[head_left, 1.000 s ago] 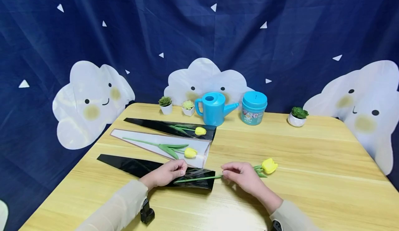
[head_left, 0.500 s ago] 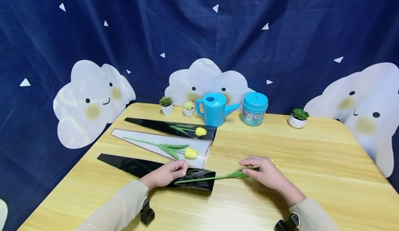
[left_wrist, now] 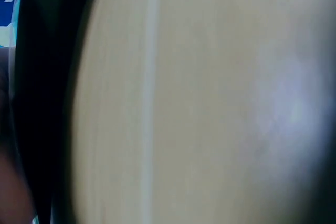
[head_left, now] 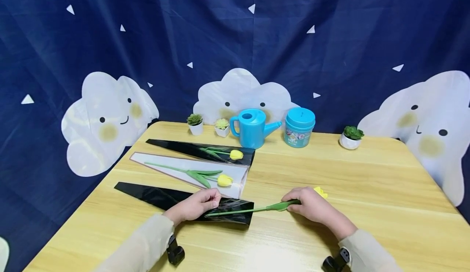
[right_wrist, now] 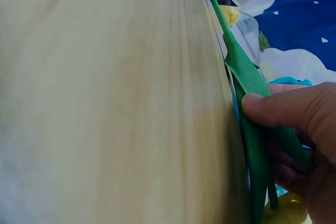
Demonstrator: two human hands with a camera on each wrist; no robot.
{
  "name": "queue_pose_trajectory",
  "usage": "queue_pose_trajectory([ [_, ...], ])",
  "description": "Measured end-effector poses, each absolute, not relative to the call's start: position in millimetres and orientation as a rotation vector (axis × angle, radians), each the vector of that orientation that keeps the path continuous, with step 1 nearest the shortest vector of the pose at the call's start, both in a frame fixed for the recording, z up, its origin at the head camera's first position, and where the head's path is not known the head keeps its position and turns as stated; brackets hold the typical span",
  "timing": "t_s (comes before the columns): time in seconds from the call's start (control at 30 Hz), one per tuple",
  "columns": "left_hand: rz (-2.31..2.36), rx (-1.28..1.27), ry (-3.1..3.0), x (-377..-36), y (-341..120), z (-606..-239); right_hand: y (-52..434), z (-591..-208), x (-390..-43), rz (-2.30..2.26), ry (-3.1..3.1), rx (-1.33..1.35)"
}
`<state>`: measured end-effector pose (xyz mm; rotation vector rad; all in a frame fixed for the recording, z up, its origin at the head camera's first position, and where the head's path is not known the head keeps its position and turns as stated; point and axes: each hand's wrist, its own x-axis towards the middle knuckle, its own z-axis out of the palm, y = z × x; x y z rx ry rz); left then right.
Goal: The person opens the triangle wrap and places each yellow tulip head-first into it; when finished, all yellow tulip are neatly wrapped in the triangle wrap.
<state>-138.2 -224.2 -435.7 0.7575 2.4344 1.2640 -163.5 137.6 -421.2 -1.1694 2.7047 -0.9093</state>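
A yellow tulip with a long green stem lies on the wooden table. My right hand grips the stem at its leaves, just below the bloom. The stem's tip lies inside the open mouth of a black cone sleeve. My left hand pinches the clear upper film of that sleeve at its mouth. The left wrist view shows only blurred table and a dark edge.
Behind lie a white sleeve and a second black sleeve, each holding a yellow tulip. Along the table's far edge stand three small potted succulents, a blue watering can and a teal jar. A dark blue cloud curtain hangs behind.
My right hand slid along the stem from its middle to the leaves near the bloom, now covering most of the flower. The left hand stayed at the sleeve's mouth.
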Motion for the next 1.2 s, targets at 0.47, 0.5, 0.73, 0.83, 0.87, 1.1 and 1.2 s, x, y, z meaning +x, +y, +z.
queue_pose_trajectory([
  [0.47, 1.298, 0.673, 2.475, -134, -219, -430, 123, -404, -157, -1.038, 2.559, -1.055],
  [0.5, 1.300, 0.670, 2.481, -134, -219, -431, 121, -404, -156, -1.049, 2.546, -1.035],
  [0.73, 1.266, 0.704, 2.532, -134, -218, -433, 107, -407, -152, -1.094, 2.498, -0.904],
  [0.83, 1.214, 0.750, 2.564, -134, -217, -430, 101, -409, -152, -1.112, 2.514, -0.869],
  [0.87, 1.195, 0.762, 2.576, -134, -217, -430, 100, -409, -152, -1.119, 2.519, -0.856],
  [1.1, 1.143, 0.792, 2.618, -134, -209, -424, 86, -412, -148, -1.217, 2.495, -0.785],
  [1.2, 1.137, 0.800, 2.618, -134, -207, -424, 80, -413, -147, -1.256, 2.482, -0.758],
])
